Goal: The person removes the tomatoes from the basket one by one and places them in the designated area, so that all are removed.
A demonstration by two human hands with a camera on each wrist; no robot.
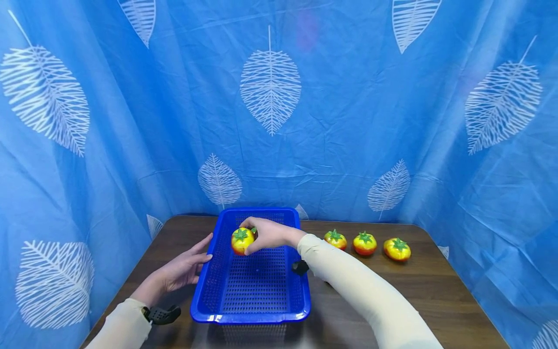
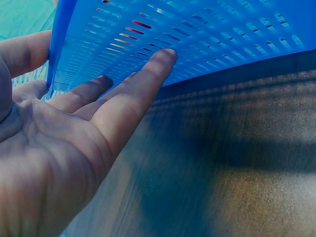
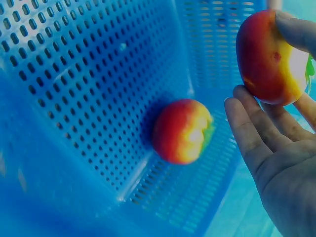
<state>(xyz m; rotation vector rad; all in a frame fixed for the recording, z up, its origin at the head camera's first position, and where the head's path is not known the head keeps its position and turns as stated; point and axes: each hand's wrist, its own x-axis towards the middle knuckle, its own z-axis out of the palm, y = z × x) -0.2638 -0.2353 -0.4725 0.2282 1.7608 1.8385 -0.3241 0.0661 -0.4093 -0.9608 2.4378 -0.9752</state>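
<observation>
My right hand (image 1: 268, 233) pinches a red and yellow toy tomato (image 1: 241, 241) with a green leafy top, above the inside of the blue plastic basket (image 1: 250, 318). In the right wrist view, thumb and fingertips press opposite sides of that tomato. Below it another toy tomato (image 3: 181, 131) lies inside the basket near a corner, largely hidden by my right hand in the head view. My left hand (image 1: 180, 269) is at the basket's left side. Its straight fingers (image 2: 140, 91) touch the perforated outer wall, and the thumb meets the rim.
Three more toy tomatoes stand in a row on the brown wooden table (image 1: 418, 295): one by my right sleeve (image 1: 334, 239), a middle tomato (image 1: 364, 243) and an outer tomato (image 1: 397, 249). A blue curtain (image 1: 322, 116) with white leaf prints hangs behind and at both sides.
</observation>
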